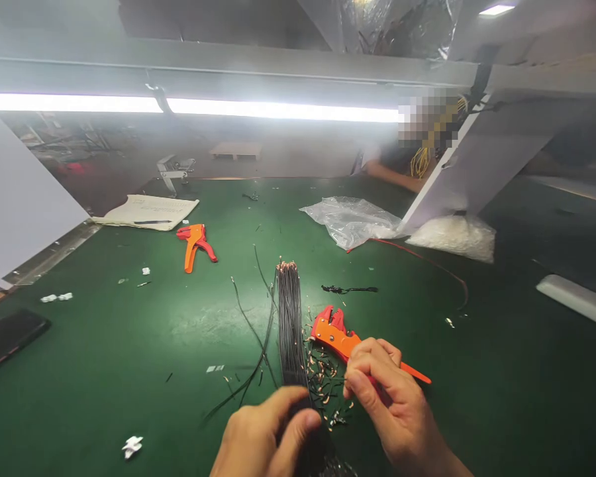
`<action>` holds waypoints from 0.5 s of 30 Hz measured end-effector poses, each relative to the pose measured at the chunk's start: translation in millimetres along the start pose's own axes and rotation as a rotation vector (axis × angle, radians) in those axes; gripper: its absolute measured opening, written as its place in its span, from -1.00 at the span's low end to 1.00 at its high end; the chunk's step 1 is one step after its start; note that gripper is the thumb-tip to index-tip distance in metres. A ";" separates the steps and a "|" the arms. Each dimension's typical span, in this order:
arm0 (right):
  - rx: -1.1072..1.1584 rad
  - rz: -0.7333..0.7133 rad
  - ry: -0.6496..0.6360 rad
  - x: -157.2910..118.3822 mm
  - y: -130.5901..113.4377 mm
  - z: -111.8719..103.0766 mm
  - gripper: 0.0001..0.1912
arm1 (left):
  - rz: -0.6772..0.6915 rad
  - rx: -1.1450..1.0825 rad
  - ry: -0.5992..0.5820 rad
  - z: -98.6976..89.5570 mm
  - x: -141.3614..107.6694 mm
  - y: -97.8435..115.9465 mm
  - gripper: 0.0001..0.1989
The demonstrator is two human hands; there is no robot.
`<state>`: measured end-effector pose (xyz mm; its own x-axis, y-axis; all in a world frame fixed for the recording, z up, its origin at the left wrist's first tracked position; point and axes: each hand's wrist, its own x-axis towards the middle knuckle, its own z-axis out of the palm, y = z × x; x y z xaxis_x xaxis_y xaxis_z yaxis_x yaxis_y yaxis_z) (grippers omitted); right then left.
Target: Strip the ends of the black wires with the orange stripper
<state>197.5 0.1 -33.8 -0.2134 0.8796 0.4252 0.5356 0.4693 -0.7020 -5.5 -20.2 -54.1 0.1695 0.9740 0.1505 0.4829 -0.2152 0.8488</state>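
Observation:
A tight bundle of black wires [291, 318] lies lengthwise on the green table, its bare copper ends pointing away from me. My left hand [271, 427] curls around the near part of the bundle, thumb and forefinger bent over it. To the right, my right hand [392, 397] has its fingers pinched together; a thin dark strand seems to reach them, but what they hold is unclear. Behind that hand is an orange and red wire stripper [335, 334], its jaws toward the bundle. Wire scraps [322, 384] lie between the hands. Several loose black wires [251, 318] lie left of the bundle.
A second wire stripper [193, 245] lies farther back, near a paper sheet [153, 211] with a pen. Clear plastic bags [352, 218] lie at back right, beside a slanted white panel [487, 159]. A dark flat object [12, 338] sits at left. Another person's arm [395, 177] shows beyond.

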 end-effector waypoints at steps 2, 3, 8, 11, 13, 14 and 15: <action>0.067 -0.040 -0.056 -0.9 -2.3 -0.2 -0.75 | -0.293 -0.412 -0.042 -5.0 6.5 8.1 -0.51; 0.100 -0.051 -0.075 -1.4 -3.0 0.1 -0.75 | -0.411 -0.572 -0.064 -8.8 9.9 13.5 -0.46; 0.287 0.074 -0.149 -1.9 -5.6 3.4 -0.62 | -0.629 -0.925 -0.048 -20.2 20.3 36.1 -0.50; 0.420 0.203 -0.168 -1.7 -7.3 3.2 -0.53 | -0.606 -0.923 0.014 -18.9 20.3 41.4 -0.56; 0.397 0.213 -0.156 -1.8 -6.4 1.2 -0.58 | -0.594 -0.847 0.092 -18.5 19.9 40.8 -0.56; 0.322 0.194 -0.131 -1.7 -4.6 -0.2 -0.66 | -0.585 -0.789 0.151 -19.0 20.0 39.0 -0.55; 0.207 0.176 -0.095 -1.5 -1.7 -1.8 -0.75 | -0.570 -0.729 0.216 -19.9 20.3 36.1 -0.55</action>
<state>198.4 -2.2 -32.2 -0.2129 0.9476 0.2382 0.3949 0.3065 -0.8661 -1.7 -6.8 -10.3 -0.1239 0.9263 -0.3558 -0.2238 0.3233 0.9195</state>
